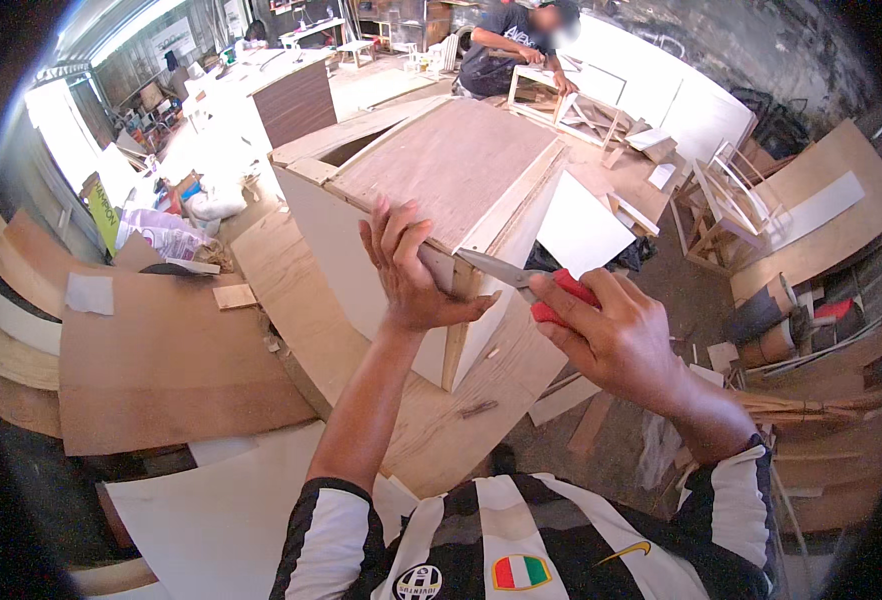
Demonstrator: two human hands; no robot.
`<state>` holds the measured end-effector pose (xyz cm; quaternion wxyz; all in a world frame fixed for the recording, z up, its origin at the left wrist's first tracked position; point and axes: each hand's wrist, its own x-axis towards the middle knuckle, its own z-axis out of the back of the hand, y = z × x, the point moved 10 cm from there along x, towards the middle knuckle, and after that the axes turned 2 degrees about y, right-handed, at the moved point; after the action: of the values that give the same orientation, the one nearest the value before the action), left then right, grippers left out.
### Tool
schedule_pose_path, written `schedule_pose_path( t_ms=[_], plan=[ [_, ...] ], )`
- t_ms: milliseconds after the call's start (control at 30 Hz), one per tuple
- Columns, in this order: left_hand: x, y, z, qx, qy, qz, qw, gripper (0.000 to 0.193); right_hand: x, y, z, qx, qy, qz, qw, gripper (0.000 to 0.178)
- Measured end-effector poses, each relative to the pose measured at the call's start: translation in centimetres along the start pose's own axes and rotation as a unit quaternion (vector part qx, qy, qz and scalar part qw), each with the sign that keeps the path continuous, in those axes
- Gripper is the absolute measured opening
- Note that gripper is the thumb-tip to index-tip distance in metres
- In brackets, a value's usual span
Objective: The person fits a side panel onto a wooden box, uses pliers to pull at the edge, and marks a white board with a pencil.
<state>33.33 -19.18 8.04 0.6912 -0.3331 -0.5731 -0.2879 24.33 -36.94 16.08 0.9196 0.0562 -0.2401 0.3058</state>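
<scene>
A box-like cabinet (441, 185) with white sides, a brown plywood face on top and pale wooden strips along its edges stands in front of me. My left hand (416, 275) lies against its near corner, fingers stretched up and apart, thumb pointing right. In my right hand (611, 330) is a pair of snips (559, 298) with red handles and grey metal blades. My fingers are closed round the handles. The blade tip meets the wooden strip (491, 235) at the cabinet's near corner, just right of my left hand. Whether the blades are touching the wood or just above it I cannot tell.
Beneath the cabinet is a plywood board (361, 350). A curved brown sheet (176, 360) lies at left, a white sheet (211, 515) near me. At the back, another person (516, 45) works at a wooden frame (571, 95). Another frame (726, 210) stands at right.
</scene>
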Motion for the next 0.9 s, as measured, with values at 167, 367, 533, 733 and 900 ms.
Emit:
schedule_pose_path(
  t_ms=[167,367,533,733,900],
  plan=[
    [0.3,-0.5,0.2,0.001,0.01,-0.004,1.0,0.103,-0.2,-0.1,-0.4,0.005,0.001,-0.005,1.0,0.046],
    [0.4,-0.8,0.1,0.002,0.028,-0.005,1.0,0.105,-0.8,-0.2,-1.0,0.004,-0.049,0.0,0.999,0.046],
    [0.2,-0.7,0.1,0.002,0.03,-0.006,1.0,0.108,-1.1,-0.3,-1.2,0.009,-0.06,-0.008,0.998,0.048],
    [-0.1,-0.4,0.1,-0.004,0.043,-0.003,0.999,0.114,-1.5,-0.3,-1.6,0.014,-0.091,-0.013,0.996,0.049],
    [-0.1,-0.1,0.1,0.009,0.027,0.009,1.0,0.117,-1.9,-0.2,-2.1,0.034,-0.122,-0.018,0.992,0.051]
  ],
)
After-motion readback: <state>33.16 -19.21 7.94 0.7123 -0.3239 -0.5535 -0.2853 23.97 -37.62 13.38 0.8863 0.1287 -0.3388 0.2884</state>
